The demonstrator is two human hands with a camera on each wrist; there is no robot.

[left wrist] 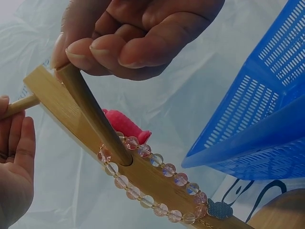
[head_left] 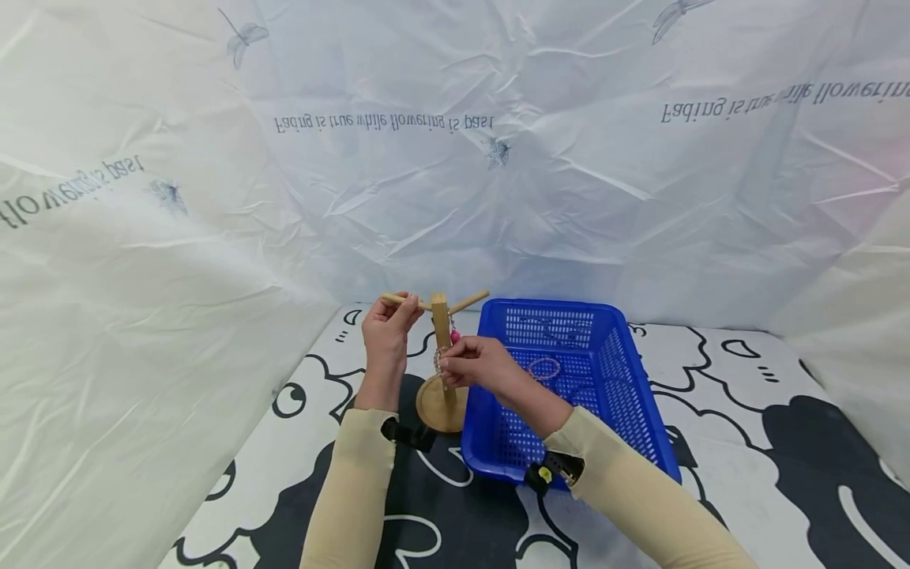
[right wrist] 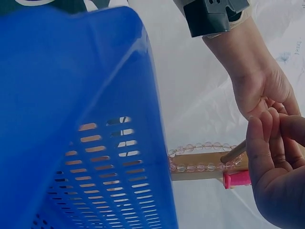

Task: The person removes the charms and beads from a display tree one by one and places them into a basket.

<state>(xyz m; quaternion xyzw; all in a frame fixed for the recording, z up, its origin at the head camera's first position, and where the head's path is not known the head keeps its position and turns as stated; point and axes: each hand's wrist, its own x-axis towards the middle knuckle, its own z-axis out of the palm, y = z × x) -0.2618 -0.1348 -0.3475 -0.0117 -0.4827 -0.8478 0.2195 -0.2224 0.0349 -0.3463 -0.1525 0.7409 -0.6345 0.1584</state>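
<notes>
A wooden stand (head_left: 441, 324) with several pegs rises from a round base (head_left: 429, 407). My left hand (head_left: 388, 328) pinches the upper left peg (head_left: 394, 299) near its end. In the left wrist view, fingertips of my right hand (left wrist: 138, 38) grip the tip of a lower peg (left wrist: 93, 109) that points toward me. A bracelet of clear and pinkish beads (left wrist: 134, 192) loops around that lower peg and hangs down the post, with a small grey charm (left wrist: 219, 209) at its bottom. Behind the post hangs a bright pink charm (head_left: 455, 337), below the upper right peg (head_left: 469, 301).
A blue plastic basket (head_left: 643, 411) stands close to the right of the stand. Inside it lies a pink bracelet (head_left: 543, 369), with dark items toward its far wall. The table has a black-and-white cartoon cover (head_left: 718, 379). A pale plastic sheet (head_left: 569, 197) hangs behind.
</notes>
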